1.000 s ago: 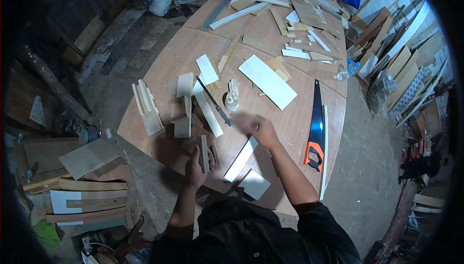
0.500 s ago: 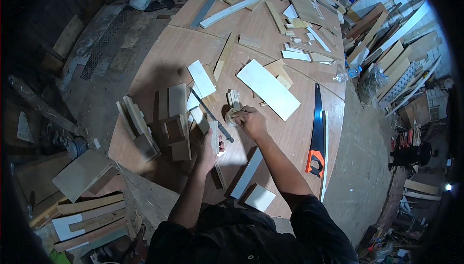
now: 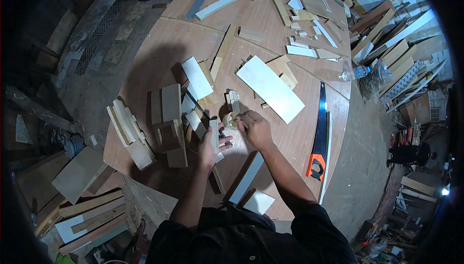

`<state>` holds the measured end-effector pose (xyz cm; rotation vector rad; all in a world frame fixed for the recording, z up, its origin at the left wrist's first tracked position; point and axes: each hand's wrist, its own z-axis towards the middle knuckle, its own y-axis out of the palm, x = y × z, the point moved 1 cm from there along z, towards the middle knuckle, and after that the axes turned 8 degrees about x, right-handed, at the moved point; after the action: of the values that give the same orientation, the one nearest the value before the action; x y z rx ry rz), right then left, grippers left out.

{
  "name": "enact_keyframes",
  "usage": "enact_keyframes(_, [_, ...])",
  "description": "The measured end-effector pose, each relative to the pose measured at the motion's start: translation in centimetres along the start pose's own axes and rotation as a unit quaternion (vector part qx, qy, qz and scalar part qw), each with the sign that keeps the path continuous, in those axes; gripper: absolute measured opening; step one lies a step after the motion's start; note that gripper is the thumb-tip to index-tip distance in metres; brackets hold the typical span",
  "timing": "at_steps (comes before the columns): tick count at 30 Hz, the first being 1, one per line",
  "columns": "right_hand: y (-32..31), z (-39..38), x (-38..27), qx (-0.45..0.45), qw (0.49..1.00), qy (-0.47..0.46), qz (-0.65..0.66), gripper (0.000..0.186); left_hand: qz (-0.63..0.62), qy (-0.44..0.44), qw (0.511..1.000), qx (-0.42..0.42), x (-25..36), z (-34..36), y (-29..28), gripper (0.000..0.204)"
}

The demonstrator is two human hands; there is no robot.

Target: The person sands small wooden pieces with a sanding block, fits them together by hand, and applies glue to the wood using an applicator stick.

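My left hand [image 3: 209, 149] holds a short pale wood strip [image 3: 214, 134] upright between thumb and palm, its other fingers spread to the right. My right hand [image 3: 256, 127] has its fingertips pressed together at a small round tub [image 3: 227, 121] with yellowish contents; whatever they pinch is hidden. Just beyond the tub lies a small bundle of grooved wood pieces [image 3: 232, 100]. A long dark narrow tool [image 3: 197, 103] runs behind my left hand, partly covered by it. To the left stands a wooden assembly [image 3: 173, 102] with a boxy block on it.
A handsaw [image 3: 320, 124] with an orange handle lies at right beside a thin strip. A white board [image 3: 270, 89] rests past my right hand. Moulded wood pieces [image 3: 129, 131] sit at the left table edge. Offcuts [image 3: 302, 29] and a plastic bottle [image 3: 355, 73] are farther off.
My left hand's fingers have spread apart while the strip stays in its grip. My right fingertips remain at the tub, shifted slightly. The view has moved a little.
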<state>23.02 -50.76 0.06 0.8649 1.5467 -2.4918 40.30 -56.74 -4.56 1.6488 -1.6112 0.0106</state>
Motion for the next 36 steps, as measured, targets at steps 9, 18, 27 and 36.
enact_keyframes(9, [1.0, 0.4, 0.6, -0.02, 0.996, -0.081, -0.004, 0.014, -0.015, -0.023, 0.999, -0.03, -1.3, 2.0, -0.4, 0.059])
enact_keyframes(18, [0.0, 0.4, 0.0, 0.01, 0.994, -0.106, 0.007, 0.014, -0.052, -0.015, 0.998, -0.03, -2.3, 3.4, -0.9, 0.061])
enact_keyframes(27, [1.2, -0.3, 0.6, -0.034, 0.991, -0.109, -0.072, 0.012, -0.064, -0.011, 0.997, -0.039, -3.1, 4.7, -1.3, 0.062])
enact_keyframes(36, [0.9, 0.3, 0.8, -0.076, 0.996, -0.033, -0.019, 0.016, -0.089, 0.005, 0.994, -0.059, -4.2, 6.0, -2.3, 0.059])
